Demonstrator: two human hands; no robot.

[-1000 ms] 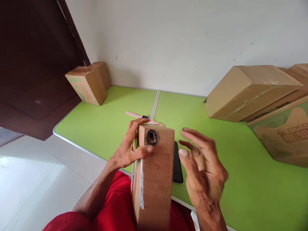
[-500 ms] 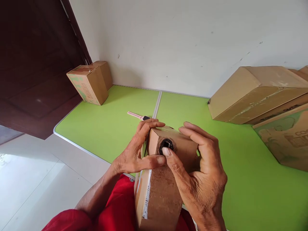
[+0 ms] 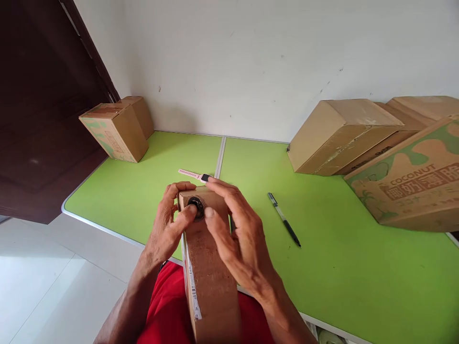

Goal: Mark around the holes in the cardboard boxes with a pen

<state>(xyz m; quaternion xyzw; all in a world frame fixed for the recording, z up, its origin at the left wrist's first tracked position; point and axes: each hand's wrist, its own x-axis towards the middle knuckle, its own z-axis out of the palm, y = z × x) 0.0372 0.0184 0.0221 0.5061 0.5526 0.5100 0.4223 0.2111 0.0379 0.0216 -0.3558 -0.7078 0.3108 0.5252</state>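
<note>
A long, narrow cardboard box (image 3: 213, 267) stands tilted toward me over my lap, its end at the green table's edge. Near its top is a black ring-shaped piece (image 3: 197, 199), with dark pen scribbles around it. My left hand (image 3: 163, 234) grips the box's left edge, its thumb pressed on the black ring. Across the box's right side, my right hand (image 3: 247, 239) is curved with fingers over the far edge and thumb beside the ring. Just beyond the fingertips lies a smartwatch with a pink strap (image 3: 190, 174).
A black-and-clear pen (image 3: 284, 220) lies on the green folding table (image 3: 344, 282). Cardboard boxes stand at the back left (image 3: 122, 136), and more, including a printed coconut box (image 3: 412, 186), at the right. A white wall rises behind; a dark door (image 3: 39, 105) is at the left.
The view has shifted, bringing the pen into sight. My left thumb has moved onto the black ring, while my right thumb has come off it to the right.
</note>
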